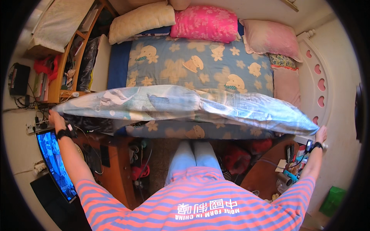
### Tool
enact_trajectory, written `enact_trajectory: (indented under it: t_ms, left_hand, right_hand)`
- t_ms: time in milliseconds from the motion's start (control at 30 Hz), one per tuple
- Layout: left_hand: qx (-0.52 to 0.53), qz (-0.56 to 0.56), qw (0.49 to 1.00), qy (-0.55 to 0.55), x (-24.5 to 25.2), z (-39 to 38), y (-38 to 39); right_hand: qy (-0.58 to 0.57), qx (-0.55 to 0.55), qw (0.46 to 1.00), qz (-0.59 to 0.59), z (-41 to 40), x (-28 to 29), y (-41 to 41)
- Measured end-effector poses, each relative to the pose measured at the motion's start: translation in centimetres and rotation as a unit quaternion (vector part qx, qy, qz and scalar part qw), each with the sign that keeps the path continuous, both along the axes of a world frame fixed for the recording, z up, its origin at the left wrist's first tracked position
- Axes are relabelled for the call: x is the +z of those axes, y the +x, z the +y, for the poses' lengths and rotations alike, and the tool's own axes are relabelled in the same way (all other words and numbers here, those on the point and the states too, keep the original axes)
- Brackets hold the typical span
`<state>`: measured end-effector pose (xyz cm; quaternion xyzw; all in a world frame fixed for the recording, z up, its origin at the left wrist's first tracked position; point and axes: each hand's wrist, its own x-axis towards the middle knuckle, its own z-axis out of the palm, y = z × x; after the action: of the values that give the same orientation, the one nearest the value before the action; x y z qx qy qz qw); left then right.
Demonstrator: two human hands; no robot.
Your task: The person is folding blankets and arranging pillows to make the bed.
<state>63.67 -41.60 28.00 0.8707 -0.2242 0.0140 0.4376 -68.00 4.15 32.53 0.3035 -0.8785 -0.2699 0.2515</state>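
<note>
A light blue and white patterned cloth, perhaps a quilt or its cover, stretches across the view, blurred and billowing above the bed. Its left corner is gripped in my left hand, out by the wooden shelf. At the far right, my right hand grips the opposite corner beside the white headboard. Both arms are spread wide. Below the cloth lies a grey-blue bed sheet printed with yellow flowers and cartoon animals. Part of the sheet's near side is hidden by the cloth.
Against the far wall sit a cream folded quilt, a pink folded quilt and a pink pillow. A lit monitor stands at left by a wooden desk. Cluttered items cover a round wooden table at right.
</note>
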Motion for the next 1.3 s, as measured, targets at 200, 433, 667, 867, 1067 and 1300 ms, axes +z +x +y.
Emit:
enact_trajectory:
  t_ms: [200, 433, 667, 867, 1067, 1300]
  left_hand:
    - [0.045, -0.102, 0.953, 0.280, -12.5, 5.7, 1.3]
    - [-0.108, -0.263, 0.795, 0.536, -17.6, 2.3, -7.4]
    - [-0.604, -0.251, 0.706, 0.273, -38.6, -7.0, -31.9]
    - [-0.619, -0.146, 0.620, 0.460, -42.4, -1.4, -43.5]
    - [-0.664, -0.210, 0.590, 0.409, -38.0, 15.2, -37.5]
    - [-0.751, -0.059, 0.537, 0.379, -33.2, 15.7, -49.5]
  right_hand:
    - [0.080, -0.150, 0.961, -0.218, -3.2, -15.0, 10.2]
    - [0.118, -0.150, 0.891, -0.411, -19.8, -31.6, 21.3]
    - [0.030, 0.293, 0.902, -0.316, -29.6, -48.0, 26.3]
    - [0.173, 0.152, 0.885, -0.406, -27.7, -51.2, 22.9]
    - [0.182, 0.219, 0.859, -0.426, -19.6, -45.2, 20.7]
    - [0.137, 0.233, 0.840, -0.471, -14.8, -28.3, 21.2]
